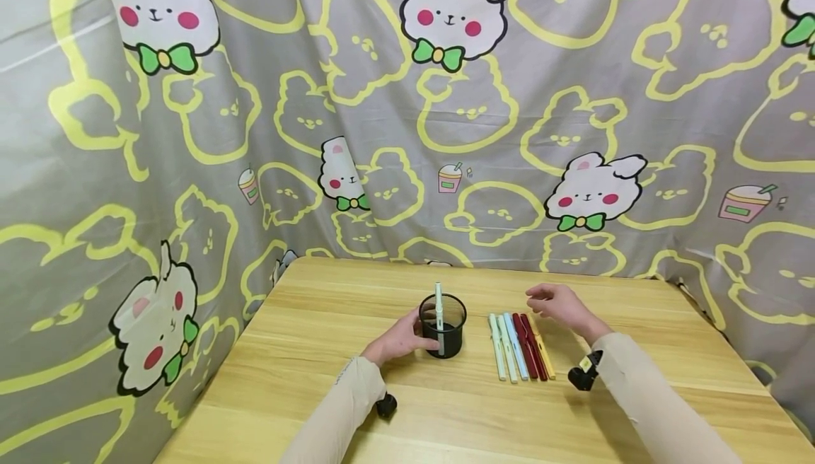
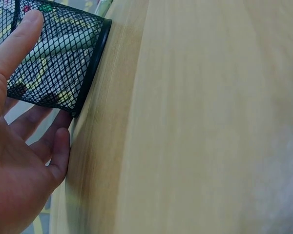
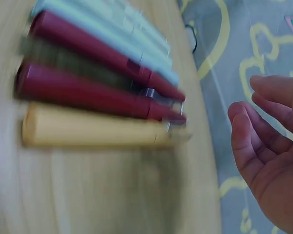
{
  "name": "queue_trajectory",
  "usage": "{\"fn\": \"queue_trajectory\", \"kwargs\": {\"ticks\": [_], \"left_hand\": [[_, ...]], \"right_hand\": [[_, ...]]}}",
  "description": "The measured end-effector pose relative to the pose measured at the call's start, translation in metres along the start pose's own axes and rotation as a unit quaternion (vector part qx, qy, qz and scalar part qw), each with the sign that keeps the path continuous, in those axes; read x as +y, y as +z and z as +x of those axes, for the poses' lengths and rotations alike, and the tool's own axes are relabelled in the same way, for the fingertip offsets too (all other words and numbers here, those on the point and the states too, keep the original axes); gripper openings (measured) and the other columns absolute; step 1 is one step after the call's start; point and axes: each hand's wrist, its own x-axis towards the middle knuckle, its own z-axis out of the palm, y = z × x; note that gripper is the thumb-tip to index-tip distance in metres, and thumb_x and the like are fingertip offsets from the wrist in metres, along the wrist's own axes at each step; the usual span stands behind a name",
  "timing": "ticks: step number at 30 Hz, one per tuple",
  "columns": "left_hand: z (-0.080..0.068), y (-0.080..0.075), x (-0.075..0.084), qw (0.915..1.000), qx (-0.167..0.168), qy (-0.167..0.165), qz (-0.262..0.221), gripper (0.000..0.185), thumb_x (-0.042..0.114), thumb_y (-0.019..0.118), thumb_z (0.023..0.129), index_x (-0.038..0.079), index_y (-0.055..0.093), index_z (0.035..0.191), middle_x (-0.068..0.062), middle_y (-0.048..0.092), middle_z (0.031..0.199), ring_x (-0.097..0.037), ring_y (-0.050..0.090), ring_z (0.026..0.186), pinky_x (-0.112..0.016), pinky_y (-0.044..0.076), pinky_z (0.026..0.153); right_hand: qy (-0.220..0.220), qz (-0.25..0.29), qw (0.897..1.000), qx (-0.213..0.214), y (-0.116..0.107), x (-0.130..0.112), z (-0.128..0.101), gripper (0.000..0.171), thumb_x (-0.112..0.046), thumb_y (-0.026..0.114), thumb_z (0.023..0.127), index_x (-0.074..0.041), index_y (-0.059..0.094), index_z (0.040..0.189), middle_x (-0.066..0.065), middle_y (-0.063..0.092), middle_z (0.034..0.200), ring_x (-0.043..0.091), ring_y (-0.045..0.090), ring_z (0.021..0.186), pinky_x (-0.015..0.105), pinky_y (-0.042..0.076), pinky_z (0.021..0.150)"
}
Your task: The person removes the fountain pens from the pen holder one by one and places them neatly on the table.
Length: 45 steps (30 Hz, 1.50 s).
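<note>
Two hands over wooden table (image 1: 318, 379), pens at centre.
Left hand (image 1: 401, 340) cups black mesh cup (image 1: 442, 326), fingers relaxed against its side; one pale pen (image 1: 438, 306) upright inside. Right hand (image 1: 560, 308) hovers loose, holding nothing, above far end of pen row (image 1: 521, 346) lying just right of cup.

Home desk, cartoon bedsheet backdrop (image 1: 509, 96), pens (image 1: 518, 347)

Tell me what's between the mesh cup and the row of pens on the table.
Only bare table, in the head view: the mesh cup and row of pens stand apart, nothing lying between.
</note>
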Motion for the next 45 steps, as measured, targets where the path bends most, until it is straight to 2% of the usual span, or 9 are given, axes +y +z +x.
{"fn": "queue_trajectory", "kwargs": {"ticks": [5,8,16,20,25,31,36,43,45], "left_hand": [[-0.001,0.0,-0.001,1.0,0.003,-0.002,-0.002,0.074,0.002,0.074,0.081,0.007,0.035,0.144,-0.013,0.05,0.134,-0.018,0.054,0.112,-0.036,0.042,0.096],[-0.001,-0.001,-0.002,1.0,0.005,-0.002,-0.006,0.075,0.002,0.074,0.081,0.006,0.035,0.144,-0.013,0.051,0.133,-0.018,0.055,0.111,-0.035,0.043,0.095],[-0.001,-0.001,-0.002,1.0,0.003,0.002,0.006,0.075,0.004,0.074,0.081,0.007,0.033,0.145,-0.014,0.048,0.135,-0.02,0.054,0.112,-0.037,0.042,0.095],[-0.001,-0.002,-0.001,0.9999,0.006,0.002,0.014,0.074,0.006,0.073,0.082,0.007,0.034,0.145,-0.012,0.048,0.136,-0.021,0.053,0.113,-0.038,0.041,0.096],[0.0,-0.003,0.0,0.9999,0.004,0.004,0.014,0.075,0.006,0.074,0.082,0.006,0.033,0.145,-0.012,0.048,0.135,-0.021,0.053,0.114,-0.038,0.04,0.097],[0.0,-0.002,0.001,1.0,0.0,0.007,0.002,0.073,0.004,0.073,0.082,0.005,0.034,0.144,-0.015,0.049,0.135,-0.021,0.052,0.115,-0.04,0.039,0.099],[0.001,-0.001,0.001,0.9999,0.004,0.0,0.012,0.072,0.007,0.073,0.082,0.007,0.036,0.144,-0.012,0.05,0.134,-0.018,0.052,0.114,-0.039,0.039,0.099],[0.0,-0.001,0.002,0.9998,0.005,0.001,0.017,0.072,0.007,0.073,0.083,0.008,0.036,0.144,-0.009,0.052,0.132,-0.016,0.052,0.113,-0.036,0.039,0.098],[-0.001,-0.001,0.002,0.9998,0.006,0.001,0.019,0.072,0.007,0.073,0.083,0.009,0.036,0.144,-0.008,0.052,0.131,-0.017,0.052,0.113,-0.037,0.039,0.098]], "right_hand": [[-0.018,0.027,0.999,-0.012,0.012,-0.023,0.009,0.035,-0.014,0.061,0.093,0.007,0.057,0.12,0.017,0.064,0.102,0.037,0.062,0.09,0.048,0.051,0.077],[-0.03,0.033,0.999,-0.015,0.021,-0.038,0.013,0.035,-0.015,0.063,0.092,0.005,0.059,0.12,0.016,0.065,0.1,0.032,0.063,0.086,0.049,0.051,0.077],[-0.052,0.047,0.997,-0.02,0.044,-0.07,0.025,0.034,-0.017,0.063,0.092,0.002,0.06,0.12,0.014,0.065,0.101,0.027,0.063,0.087,0.033,0.052,0.071],[-0.068,0.062,0.996,-0.021,0.057,-0.082,0.031,0.035,-0.016,0.063,0.092,0.003,0.06,0.121,0.015,0.065,0.103,0.025,0.063,0.088,0.032,0.052,0.072],[-0.077,0.077,0.994,-0.027,0.071,-0.096,0.037,0.034,-0.017,0.064,0.092,0.002,0.061,0.12,0.016,0.065,0.106,0.031,0.063,0.093,0.034,0.052,0.073],[-0.082,0.072,0.994,-0.022,0.087,-0.107,0.043,0.03,-0.016,0.065,0.091,-0.001,0.064,0.117,0.012,0.067,0.105,0.022,0.063,0.092,0.036,0.052,0.076],[-0.1,0.054,0.994,-0.007,0.098,-0.109,0.047,0.027,-0.013,0.067,0.089,-0.002,0.066,0.113,0.009,0.068,0.1,0.021,0.063,0.09,0.034,0.052,0.075],[-0.111,0.037,0.993,-0.003,0.107,-0.107,0.053,0.029,-0.013,0.069,0.087,0.0,0.066,0.112,0.013,0.068,0.1,0.023,0.064,0.088,0.033,0.052,0.074],[-0.111,0.031,0.993,-0.004,0.108,-0.106,0.054,0.028,-0.014,0.07,0.087,-0.002,0.067,0.111,0.009,0.069,0.099,0.02,0.064,0.087,0.031,0.052,0.073]]}}
